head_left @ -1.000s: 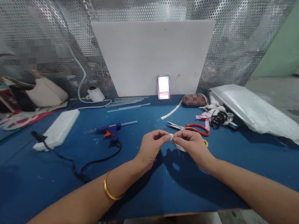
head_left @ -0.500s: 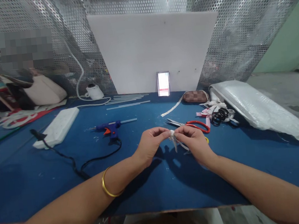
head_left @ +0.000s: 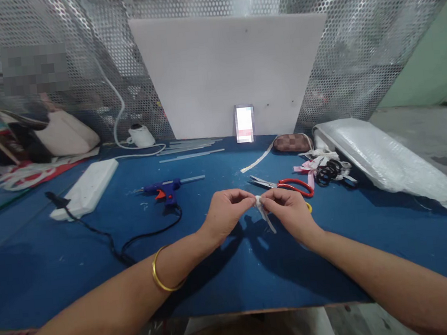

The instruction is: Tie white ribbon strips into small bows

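Both hands, left hand (head_left: 228, 212) and right hand (head_left: 288, 208), pinch a small white ribbon piece (head_left: 260, 204) between their fingertips, its loose tail hanging down toward the blue table (head_left: 58, 257).

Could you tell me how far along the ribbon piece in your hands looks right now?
Both the left hand and right hand pinch a small white ribbon piece, its tails hanging loose. Finished-looking bows lie beyond the red scissors. The blue glue gun lies untouched, so this piece looks mid-shaping, not yet fixed.
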`<state>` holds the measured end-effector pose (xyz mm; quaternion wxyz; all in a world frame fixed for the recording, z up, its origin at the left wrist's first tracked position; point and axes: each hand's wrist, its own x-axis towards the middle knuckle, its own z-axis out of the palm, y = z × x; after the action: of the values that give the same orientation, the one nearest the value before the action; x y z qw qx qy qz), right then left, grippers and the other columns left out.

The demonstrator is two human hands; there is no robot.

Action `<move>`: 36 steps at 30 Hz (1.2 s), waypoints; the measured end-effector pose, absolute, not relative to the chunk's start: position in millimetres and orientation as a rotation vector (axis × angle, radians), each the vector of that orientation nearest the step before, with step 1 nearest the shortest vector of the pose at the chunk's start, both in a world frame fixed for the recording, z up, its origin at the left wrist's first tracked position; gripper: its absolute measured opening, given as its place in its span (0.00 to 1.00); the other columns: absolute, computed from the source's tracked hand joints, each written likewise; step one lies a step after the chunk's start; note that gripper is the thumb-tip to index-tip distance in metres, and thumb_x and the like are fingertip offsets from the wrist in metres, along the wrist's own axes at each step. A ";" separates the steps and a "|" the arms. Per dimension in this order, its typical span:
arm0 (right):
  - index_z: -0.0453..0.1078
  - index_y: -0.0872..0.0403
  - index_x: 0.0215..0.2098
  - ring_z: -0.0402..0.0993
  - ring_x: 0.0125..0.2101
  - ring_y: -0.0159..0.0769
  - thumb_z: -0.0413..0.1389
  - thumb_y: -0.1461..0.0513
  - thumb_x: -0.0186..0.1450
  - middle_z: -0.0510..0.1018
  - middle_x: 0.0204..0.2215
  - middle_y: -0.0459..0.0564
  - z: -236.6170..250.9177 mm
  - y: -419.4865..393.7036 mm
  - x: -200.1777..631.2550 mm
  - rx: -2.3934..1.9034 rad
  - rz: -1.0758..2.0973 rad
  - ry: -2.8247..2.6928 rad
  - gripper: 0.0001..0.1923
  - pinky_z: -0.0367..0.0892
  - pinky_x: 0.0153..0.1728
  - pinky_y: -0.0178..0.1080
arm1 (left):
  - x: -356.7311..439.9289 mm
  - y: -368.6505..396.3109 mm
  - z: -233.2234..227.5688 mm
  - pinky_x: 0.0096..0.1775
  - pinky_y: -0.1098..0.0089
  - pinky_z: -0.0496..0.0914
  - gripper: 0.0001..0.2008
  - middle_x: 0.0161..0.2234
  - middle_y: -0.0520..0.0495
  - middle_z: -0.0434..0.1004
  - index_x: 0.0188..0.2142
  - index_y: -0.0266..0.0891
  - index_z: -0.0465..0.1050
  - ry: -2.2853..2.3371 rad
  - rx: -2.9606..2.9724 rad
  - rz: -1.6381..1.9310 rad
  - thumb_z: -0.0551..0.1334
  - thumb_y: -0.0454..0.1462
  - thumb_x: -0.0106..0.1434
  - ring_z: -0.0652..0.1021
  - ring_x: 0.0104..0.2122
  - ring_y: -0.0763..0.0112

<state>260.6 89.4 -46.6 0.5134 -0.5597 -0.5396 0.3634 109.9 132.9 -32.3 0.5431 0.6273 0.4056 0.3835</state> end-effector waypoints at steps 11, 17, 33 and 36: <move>0.69 0.56 0.20 0.64 0.22 0.30 0.55 0.60 0.56 0.71 0.20 0.45 -47.0 90.0 259.6 -1.289 0.931 -1.241 0.09 0.60 0.26 0.34 | 110.0 132.9 -29.9 0.34 0.72 0.66 0.06 0.26 0.49 0.76 0.25 0.35 0.75 1.018 1.652 0.925 0.63 0.37 0.51 0.73 0.28 0.72; 0.69 0.56 0.20 0.64 0.23 0.29 0.56 0.61 0.54 0.71 0.19 0.44 -46.0 90.5 258.7 -1.261 1.010 -1.096 0.07 0.59 0.27 0.34 | 111.4 133.8 -32.0 0.31 0.74 0.64 0.07 0.24 0.52 0.73 0.26 0.35 0.73 0.983 1.451 0.926 0.63 0.38 0.52 0.71 0.26 0.75; 0.72 0.58 0.26 0.65 0.22 0.28 0.60 0.59 0.54 0.71 0.19 0.46 -46.7 89.8 257.1 -1.079 1.392 -0.828 0.08 0.59 0.25 0.32 | 113.3 134.7 -41.5 0.37 0.72 0.66 0.10 0.27 0.51 0.74 0.28 0.35 0.72 0.852 1.339 0.966 0.64 0.41 0.54 0.72 0.29 0.74; 0.70 0.57 0.24 0.62 0.19 0.27 0.60 0.59 0.53 0.70 0.18 0.44 -46.9 89.4 255.2 -1.102 1.424 -0.802 0.08 0.56 0.22 0.32 | 114.5 134.8 -42.2 0.31 0.74 0.65 0.09 0.24 0.53 0.70 0.28 0.36 0.69 0.869 1.331 0.953 0.62 0.41 0.55 0.69 0.25 0.76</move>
<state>255.2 89.4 -46.9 0.5524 -0.4661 -0.3393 0.6021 114.5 134.8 -42.2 0.6005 0.5744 0.3747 0.4111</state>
